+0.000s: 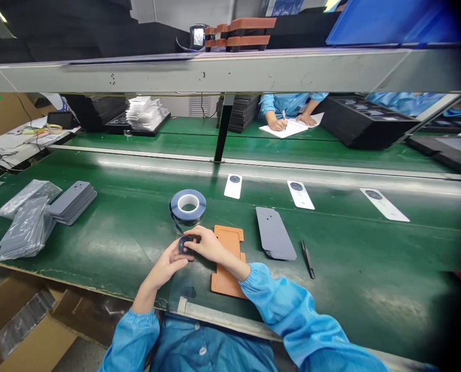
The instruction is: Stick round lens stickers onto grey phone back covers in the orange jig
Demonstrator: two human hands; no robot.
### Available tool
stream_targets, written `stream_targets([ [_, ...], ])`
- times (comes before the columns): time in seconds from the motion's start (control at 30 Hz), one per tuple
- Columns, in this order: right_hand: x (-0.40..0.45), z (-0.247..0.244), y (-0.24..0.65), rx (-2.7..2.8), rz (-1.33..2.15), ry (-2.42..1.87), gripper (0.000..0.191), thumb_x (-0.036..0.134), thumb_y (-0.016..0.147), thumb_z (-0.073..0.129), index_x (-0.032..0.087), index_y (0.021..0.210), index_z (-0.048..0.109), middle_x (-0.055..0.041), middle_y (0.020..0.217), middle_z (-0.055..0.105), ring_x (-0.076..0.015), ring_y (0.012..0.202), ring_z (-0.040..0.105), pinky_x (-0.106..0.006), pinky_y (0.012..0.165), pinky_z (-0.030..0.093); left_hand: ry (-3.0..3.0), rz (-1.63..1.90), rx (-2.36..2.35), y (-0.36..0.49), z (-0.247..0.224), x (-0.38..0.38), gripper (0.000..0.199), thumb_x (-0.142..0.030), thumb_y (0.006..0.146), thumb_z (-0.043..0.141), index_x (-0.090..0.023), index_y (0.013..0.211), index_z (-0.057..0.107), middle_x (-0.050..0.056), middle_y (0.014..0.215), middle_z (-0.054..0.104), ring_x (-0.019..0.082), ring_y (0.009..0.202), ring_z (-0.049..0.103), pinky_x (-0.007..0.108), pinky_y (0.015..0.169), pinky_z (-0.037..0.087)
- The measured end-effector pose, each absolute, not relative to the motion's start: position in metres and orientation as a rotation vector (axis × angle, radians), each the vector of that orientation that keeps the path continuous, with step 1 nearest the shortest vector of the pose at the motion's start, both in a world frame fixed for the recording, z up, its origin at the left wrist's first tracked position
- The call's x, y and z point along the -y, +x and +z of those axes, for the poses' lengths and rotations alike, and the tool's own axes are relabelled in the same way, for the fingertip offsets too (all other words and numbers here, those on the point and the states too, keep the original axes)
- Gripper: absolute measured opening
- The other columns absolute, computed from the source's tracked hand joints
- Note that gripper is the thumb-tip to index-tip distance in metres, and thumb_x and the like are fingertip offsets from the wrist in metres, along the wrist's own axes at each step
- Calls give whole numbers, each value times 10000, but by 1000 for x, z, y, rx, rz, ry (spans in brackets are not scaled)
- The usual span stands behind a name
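Note:
A dark round sticker (183,245) on a clear film strip lies over the fingers of my left hand (168,263), which holds the strip. My right hand (207,245) pinches at the sticker's right edge with thumb and forefinger. Behind my hands lies a roll of film tape (198,202) with a white core, and its loose end runs down toward my fingers. Under my right forearm sits an orange fixture plate (227,238), partly covered by the arm. Right of it are a small stack of grey phone-back-shaped sheets (275,233) and black tweezers (308,260).
Several white cards (233,187) with dark circles lie along the far side of the green table. At left are a stack of grey sheets (73,201) and plastic-wrapped packs (27,227). A shelf beam (230,72) crosses above. Beyond it, a co-worker's hand (277,124) writes on paper.

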State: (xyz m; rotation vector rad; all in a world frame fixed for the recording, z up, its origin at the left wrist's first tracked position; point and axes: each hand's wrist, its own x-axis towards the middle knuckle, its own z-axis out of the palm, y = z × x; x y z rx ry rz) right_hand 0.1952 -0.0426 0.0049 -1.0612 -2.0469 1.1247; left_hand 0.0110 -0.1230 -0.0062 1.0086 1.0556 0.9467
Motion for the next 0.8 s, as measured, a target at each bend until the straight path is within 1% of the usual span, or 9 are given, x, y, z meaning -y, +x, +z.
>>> stream_targets([
  [0.13, 47, 0, 198, 1986, 1077, -1075, 241, 226, 867, 720, 219, 1103, 766, -51, 1029, 745, -164, 788, 679, -299, 759, 548, 957, 976, -1227, 17, -5, 112, 729, -593, 820, 701, -178, 1404, 560, 154, 1274, 701, 274, 961, 758, 376, 874, 549],
  [0.2, 49, -3, 201, 1954, 1090, -1064, 187, 221, 881, 704, 216, 1054, 773, -47, 992, 751, -164, 789, 679, -297, 760, 545, 928, 983, -1314, 19, -6, 106, 725, -664, 833, 640, -144, 1337, 609, 163, 1221, 725, 271, 918, 765, 364, 825, 561],
  [0.3, 53, -3, 206, 1888, 1077, -993, 108, 219, 887, 687, 210, 949, 775, -46, 981, 727, -163, 837, 672, -294, 801, 539, 915, 1018, -1389, 22, -7, 96, 698, -686, 816, 630, -113, 1213, 670, 171, 1139, 756, 273, 909, 761, 354, 787, 572],
  [0.4, 57, 2, 217, 1791, 1066, -988, 100, 283, 870, 709, 205, 862, 769, -43, 955, 684, -153, 808, 640, -285, 769, 520, 905, 1050, -1423, 22, -8, 82, 609, -653, 799, 645, -123, 1093, 700, 185, 1118, 767, 283, 924, 760, 368, 798, 578],
  [0.53, 56, 7, 250, 1534, 1213, -1130, 272, 410, 863, 699, 184, 715, 727, -28, 774, 656, -153, 698, 592, -287, 673, 479, 985, 1061, -1536, 11, -10, 56, 530, -608, 829, 585, -137, 1048, 690, 185, 1111, 769, 291, 933, 764, 376, 784, 577],
  [0.6, 54, 5, 273, 1463, 1302, -1196, 290, 444, 842, 713, 177, 731, 730, -25, 719, 661, -156, 658, 580, -291, 645, 463, 1040, 1069, -1613, 0, -10, 44, 497, -579, 841, 569, -136, 1032, 691, 181, 1079, 771, 288, 897, 763, 378, 752, 575],
  [0.67, 51, 1, 297, 1463, 1374, -1268, 279, 447, 803, 746, 169, 780, 744, -21, 681, 659, -151, 610, 558, -285, 595, 436, 1069, 1102, -1686, -10, -7, 37, 443, -521, 836, 598, -147, 1055, 685, 171, 1097, 757, 280, 922, 746, 379, 769, 568],
  [0.73, 48, -5, 317, 1502, 1402, -1322, 262, 419, 781, 760, 163, 835, 754, -18, 670, 657, -147, 593, 548, -275, 569, 416, 1155, 1216, -1813, -13, -1, 38, 416, -431, 818, 649, -173, 1144, 661, 156, 1196, 715, 269, 1033, 704, 381, 841, 550],
  [0.8, 46, -11, 331, 1552, 1368, -1356, 238, 376, 781, 748, 163, 887, 757, -20, 696, 669, -148, 613, 558, -271, 581, 426, 1333, 1394, -1982, -5, 7, 48, 449, -347, 805, 681, -208, 1229, 627, 131, 1283, 662, 255, 1135, 641, 381, 914, 520],
])
